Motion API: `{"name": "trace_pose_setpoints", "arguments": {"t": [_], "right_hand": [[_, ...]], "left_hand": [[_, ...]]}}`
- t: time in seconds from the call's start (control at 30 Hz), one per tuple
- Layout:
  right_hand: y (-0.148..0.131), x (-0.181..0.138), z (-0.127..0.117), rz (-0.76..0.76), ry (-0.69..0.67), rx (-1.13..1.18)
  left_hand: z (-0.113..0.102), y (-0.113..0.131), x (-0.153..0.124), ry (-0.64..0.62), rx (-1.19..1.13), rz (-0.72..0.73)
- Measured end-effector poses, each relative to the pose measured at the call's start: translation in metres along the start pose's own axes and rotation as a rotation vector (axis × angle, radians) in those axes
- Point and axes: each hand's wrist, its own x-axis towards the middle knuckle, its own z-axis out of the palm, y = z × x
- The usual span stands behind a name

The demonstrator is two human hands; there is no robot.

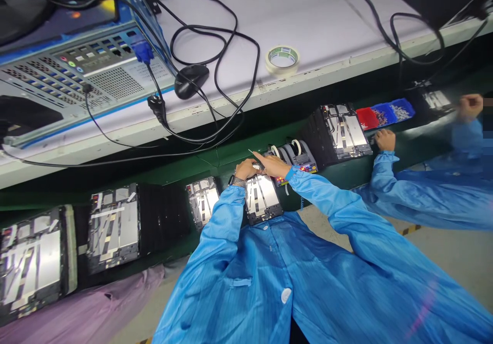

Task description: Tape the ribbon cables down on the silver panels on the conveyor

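Note:
An opened tablet-like device [264,197] with silver shielding lies in front of me on the green belt [215,161]. My left hand [245,169], with a watch on the wrist, is curled at the device's top edge. My right hand [274,164] is closed in a pinch beside it, holding a thin pale strip [252,153] that sticks out up and left. Both hands touch or nearly touch each other above the device. Both arms wear blue sleeves.
Tape dispensers [298,154] stand just right of my hands. More opened devices [202,200] [113,228] [346,131] lie along the belt. A co-worker's hand [385,139] rests at right near red and blue bins [385,114]. A shelf above holds a computer case [69,72], mouse [191,80], cables, tape roll [282,59].

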Motion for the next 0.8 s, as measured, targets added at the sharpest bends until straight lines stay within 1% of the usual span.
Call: {"name": "trace_pose_setpoints", "arguments": {"t": [0.17,0.3,0.47,0.57,0.7,0.8], "right_hand": [[0.003,0.000,-0.001,-0.023,0.008,0.067],[0.015,0.007,0.008,-0.019,-0.001,0.155],[0.023,0.013,0.016,-0.025,-0.010,0.172],[0.025,0.012,0.014,-0.030,0.001,0.207],[0.029,0.010,0.008,-0.045,0.017,0.312],[0.030,0.010,0.008,-0.065,0.006,0.357]], "left_hand": [[-0.001,0.000,-0.001,-0.015,0.002,-0.014],[-0.003,0.003,-0.003,-0.011,-0.004,-0.003],[-0.005,0.004,-0.005,-0.011,-0.009,-0.002],[-0.005,0.003,-0.005,-0.011,-0.012,-0.002],[-0.005,0.004,-0.004,-0.017,-0.018,-0.019],[-0.005,0.005,-0.005,-0.020,-0.015,-0.032]]}}
